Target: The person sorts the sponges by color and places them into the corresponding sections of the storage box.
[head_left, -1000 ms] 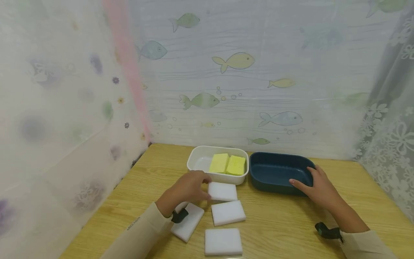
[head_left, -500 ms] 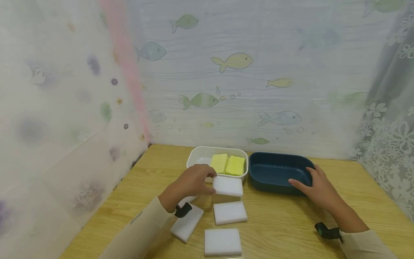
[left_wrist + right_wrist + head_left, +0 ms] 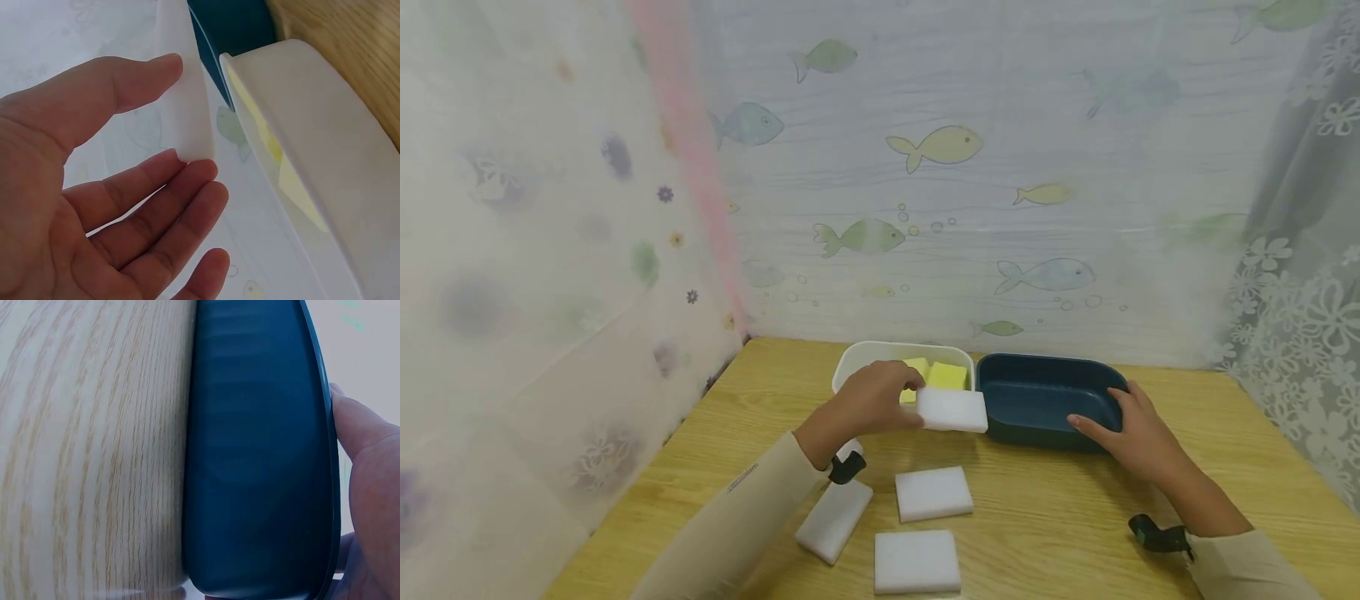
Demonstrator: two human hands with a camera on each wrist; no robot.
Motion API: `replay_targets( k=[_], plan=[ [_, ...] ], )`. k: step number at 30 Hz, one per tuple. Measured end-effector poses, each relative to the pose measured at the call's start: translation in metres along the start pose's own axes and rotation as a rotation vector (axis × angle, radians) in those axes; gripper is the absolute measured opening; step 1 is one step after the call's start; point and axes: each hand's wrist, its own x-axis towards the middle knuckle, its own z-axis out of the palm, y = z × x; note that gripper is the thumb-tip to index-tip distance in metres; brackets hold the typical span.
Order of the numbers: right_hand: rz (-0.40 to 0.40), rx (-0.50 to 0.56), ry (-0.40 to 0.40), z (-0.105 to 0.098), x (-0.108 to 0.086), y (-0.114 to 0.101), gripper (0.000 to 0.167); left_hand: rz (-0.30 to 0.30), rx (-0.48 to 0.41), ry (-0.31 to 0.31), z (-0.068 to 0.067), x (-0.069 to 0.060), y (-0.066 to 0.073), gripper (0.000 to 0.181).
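My left hand [image 3: 874, 402] pinches a white sponge [image 3: 952, 410] by its left edge, thumb on one side and fingertips on the other. The sponge is held in the air, in front of the white container [image 3: 859, 358] and the near left corner of the dark blue container [image 3: 1037, 392]. In the left wrist view, the white sponge [image 3: 187, 106] is seen edge-on. My right hand [image 3: 1138, 433] grips the dark blue container at its near right corner, its thumb over the rim. Yellow sponges [image 3: 947, 377] lie in the white container, partly hidden by my left hand and the white sponge.
Several more white sponges lie on the wooden table [image 3: 1037, 517]: one at the middle [image 3: 934, 493], one nearest me [image 3: 917, 562], one tilted at the left [image 3: 835, 521]. Another is mostly hidden under the left wrist. A fish-patterned curtain [image 3: 970, 208] hangs behind the table.
My left hand has lifted the white sponge off the table and carried it up and to the right, toward the dark blue container. My right hand stays on that container.
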Motion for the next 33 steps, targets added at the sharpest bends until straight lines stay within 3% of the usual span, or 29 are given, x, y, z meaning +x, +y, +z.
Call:
replay_targets(
  k=[18, 33],
  plan=[
    [0.004, -0.022, -0.008, 0.000, 0.002, 0.002, 0.111, -0.004, 0.001, 0.008, 0.016, 0.059, 0.025, 0.050],
    [-0.010, -0.020, -0.008, -0.001, 0.003, 0.002, 0.111, -0.012, 0.051, -0.038, 0.033, 0.101, 0.050, 0.047]
  ],
)
